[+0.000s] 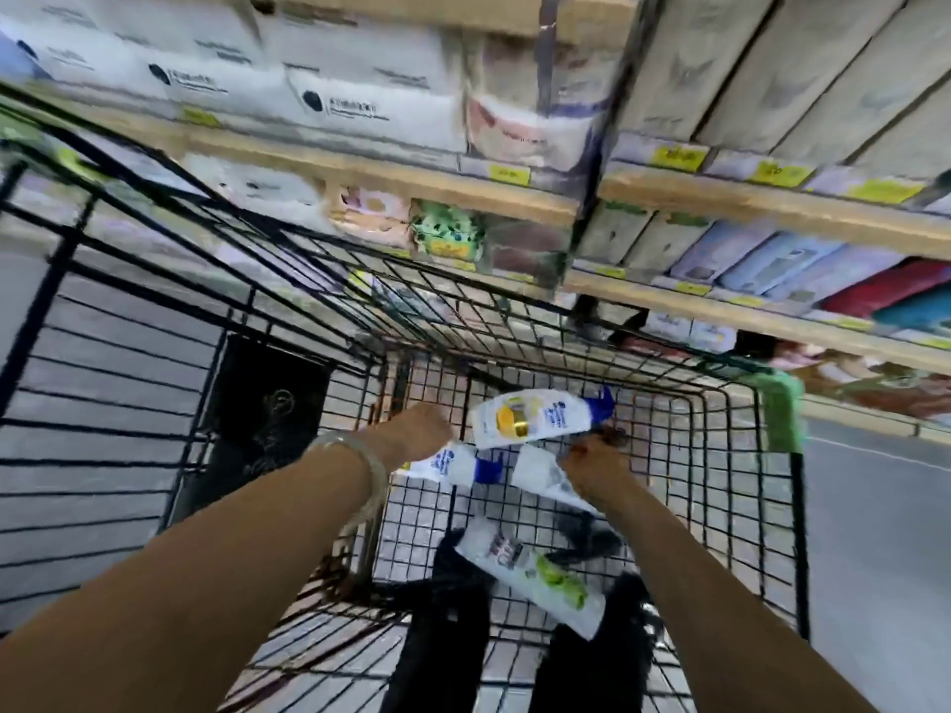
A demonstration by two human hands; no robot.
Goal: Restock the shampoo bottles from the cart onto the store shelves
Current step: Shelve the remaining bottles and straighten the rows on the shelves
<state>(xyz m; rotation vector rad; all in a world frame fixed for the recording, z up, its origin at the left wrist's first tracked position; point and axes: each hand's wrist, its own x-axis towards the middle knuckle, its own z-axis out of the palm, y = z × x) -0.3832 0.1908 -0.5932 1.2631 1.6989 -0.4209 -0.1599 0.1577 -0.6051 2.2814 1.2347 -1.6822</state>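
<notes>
Head view: both arms reach into the wire cart (720, 455). The left hand (417, 429) is clenched on a white, blue-capped shampoo bottle (453, 465). The right hand (592, 470) grasps another white bottle (545, 476); a yellow-labelled bottle (535, 416) lies just beyond both grips.

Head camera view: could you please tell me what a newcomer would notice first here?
Two bare arms reach down into a black wire cart, the left hand and right hand among white shampoo bottles lying on its floor. Behind, wooden shelves carry blurred boxed goods with yellow price tags.
</notes>
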